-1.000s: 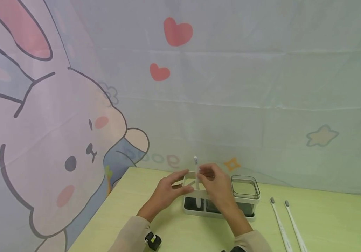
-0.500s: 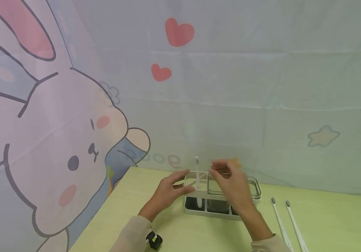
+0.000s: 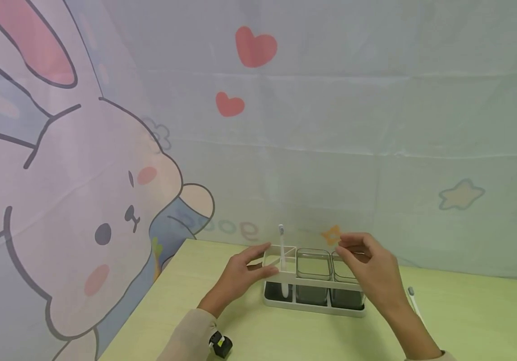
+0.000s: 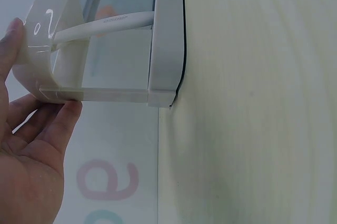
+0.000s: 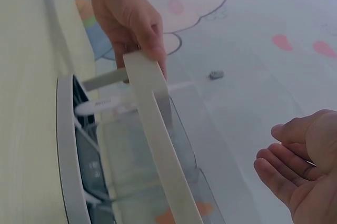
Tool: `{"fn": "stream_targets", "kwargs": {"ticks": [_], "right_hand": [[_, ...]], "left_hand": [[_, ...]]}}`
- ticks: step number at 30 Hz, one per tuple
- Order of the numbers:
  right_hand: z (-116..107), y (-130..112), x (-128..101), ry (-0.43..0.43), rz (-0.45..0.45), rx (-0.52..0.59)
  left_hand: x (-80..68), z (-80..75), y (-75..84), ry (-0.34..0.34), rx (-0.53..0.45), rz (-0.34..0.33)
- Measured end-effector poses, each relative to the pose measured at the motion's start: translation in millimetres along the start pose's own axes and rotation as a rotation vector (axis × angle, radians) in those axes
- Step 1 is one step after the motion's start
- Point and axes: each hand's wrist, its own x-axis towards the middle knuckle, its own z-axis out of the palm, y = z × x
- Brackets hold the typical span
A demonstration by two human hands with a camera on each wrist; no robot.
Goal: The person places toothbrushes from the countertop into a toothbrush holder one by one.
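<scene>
A white toothbrush holder (image 3: pixel 314 283) with a dark base stands on the table. My left hand (image 3: pixel 241 275) grips the upper frame at its left end, thumb in front and fingers behind; the left wrist view shows the fingertips against the frame (image 4: pixel 39 50). One white toothbrush (image 3: pixel 282 250) stands upright in the divided left section, bristles up, its handle (image 4: pixel 113 25) reaching down to the base. Two clear square cups (image 3: pixel 314 265) fill the other sections. Holding nothing, my right hand (image 3: pixel 375 273) hovers by the right cup with loosely bent fingers (image 5: pixel 276 182).
Another white toothbrush (image 3: pixel 413 301) lies on the pale yellow-green table (image 3: pixel 479 316) at the right, partly behind my right forearm. A cloth backdrop (image 3: pixel 330 125) with a cartoon rabbit hangs directly behind the table.
My right hand has moved away from the standing toothbrush, rightward across the cups. Its forearm now hides one of the two toothbrushes lying on the table. My left hand has stayed on the holder.
</scene>
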Motion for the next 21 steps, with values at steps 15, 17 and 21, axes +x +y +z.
{"fn": "stream_targets", "kwargs": {"ticks": [15,17,21], "right_hand": [[-51.2,32.3,-15.2,-0.004,0.044,-0.158],[-56.2,35.9,-17.1,-0.002,0.058,-0.176],[-64.8,41.7,-18.6,-0.008,0.083,-0.201]], "left_hand": [[2.0,1.6,0.1,-0.011,0.003,-0.012],[2.0,1.7,0.1,-0.012,0.007,-0.018],[1.6,1.8,0.9,-0.016,0.003,-0.015]]}}
